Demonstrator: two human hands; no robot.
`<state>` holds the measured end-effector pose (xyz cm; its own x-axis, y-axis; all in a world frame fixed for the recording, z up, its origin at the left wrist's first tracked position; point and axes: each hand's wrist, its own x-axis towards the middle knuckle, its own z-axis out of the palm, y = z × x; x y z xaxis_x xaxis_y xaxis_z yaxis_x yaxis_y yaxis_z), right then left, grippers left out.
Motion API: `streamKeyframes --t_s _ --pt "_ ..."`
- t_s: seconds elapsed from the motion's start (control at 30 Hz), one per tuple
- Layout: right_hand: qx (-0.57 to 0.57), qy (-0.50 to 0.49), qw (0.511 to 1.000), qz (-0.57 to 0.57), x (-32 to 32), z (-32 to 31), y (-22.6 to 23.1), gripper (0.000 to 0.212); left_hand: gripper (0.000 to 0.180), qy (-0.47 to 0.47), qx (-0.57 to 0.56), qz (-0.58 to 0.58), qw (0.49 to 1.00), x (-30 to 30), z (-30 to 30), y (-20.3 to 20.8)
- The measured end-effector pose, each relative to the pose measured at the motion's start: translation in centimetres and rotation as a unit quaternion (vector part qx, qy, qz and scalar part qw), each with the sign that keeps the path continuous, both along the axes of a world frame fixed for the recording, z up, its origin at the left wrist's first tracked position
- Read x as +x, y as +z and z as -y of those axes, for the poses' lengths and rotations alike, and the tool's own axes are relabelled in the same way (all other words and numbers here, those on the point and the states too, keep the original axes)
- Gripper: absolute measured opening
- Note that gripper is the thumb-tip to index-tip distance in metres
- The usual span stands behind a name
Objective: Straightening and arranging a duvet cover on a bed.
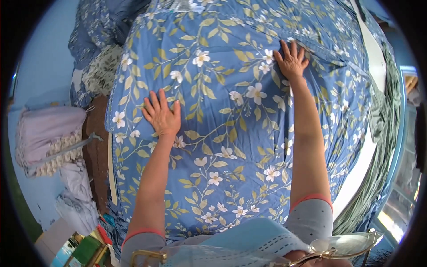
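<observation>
A wide blue cloth (249, 120) printed with white flowers and olive-green leaves lies spread out beneath both my arms. My left hand (163, 116) rests flat on its left part, fingers spread, pointing away from me. Farther off and to the right, my right hand (292, 62) is pressed on the same cloth, also with spread fingers. Neither hand grasps anything. Near the right hand the cloth shows creases and a seam or folded edge. Small wrinkles run across the middle between my arms.
Bunched blue patterned fabric (104, 35) lies at the far left, beside a pale leaf-print cloth (104, 71). Nearer on the left hang a lilac fabric piece (51, 129) and a light bundle (78, 196). A grey-green draped cloth (384, 147) runs along the right, next to a white edge (356, 178).
</observation>
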<state>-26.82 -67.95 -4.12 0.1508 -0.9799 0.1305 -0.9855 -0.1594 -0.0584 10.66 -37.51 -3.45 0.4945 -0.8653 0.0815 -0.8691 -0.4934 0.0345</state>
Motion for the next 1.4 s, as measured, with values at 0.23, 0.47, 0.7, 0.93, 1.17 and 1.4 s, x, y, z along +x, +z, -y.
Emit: streamKeyframes --t_s 0.23,0.47,0.7,0.93,1.17,1.4 --pt "-0.010 0.110 0.993 0.044 -5.0 1.3 1.3 0.060 0.067 -0.012 -0.021 0.008 1.000 -0.4 0.2 -0.1" --pt "-0.055 -0.008 0.995 -0.084 -16.2 -2.0 4.8 0.054 0.064 -0.008 -0.016 0.069 0.997 0.4 -0.2 -0.8" --pt "-0.155 -0.251 0.952 -0.086 -30.9 -4.3 6.1 0.059 0.062 -0.015 0.002 0.099 0.995 0.4 0.5 -1.1" --pt "0.085 -0.456 0.886 -0.010 -40.6 -11.7 7.2 0.065 0.064 -0.006 -0.005 0.103 0.995 1.3 0.0 -1.4" --pt "-0.041 -0.382 0.918 -0.098 -42.5 -23.3 3.8 0.062 0.066 -0.011 0.019 0.102 0.995 1.2 -0.8 -2.3" --pt "0.106 -0.377 0.910 -0.136 -43.0 -55.4 10.5 0.063 0.062 -0.056 0.061 0.125 0.989 0.8 -0.2 0.2"
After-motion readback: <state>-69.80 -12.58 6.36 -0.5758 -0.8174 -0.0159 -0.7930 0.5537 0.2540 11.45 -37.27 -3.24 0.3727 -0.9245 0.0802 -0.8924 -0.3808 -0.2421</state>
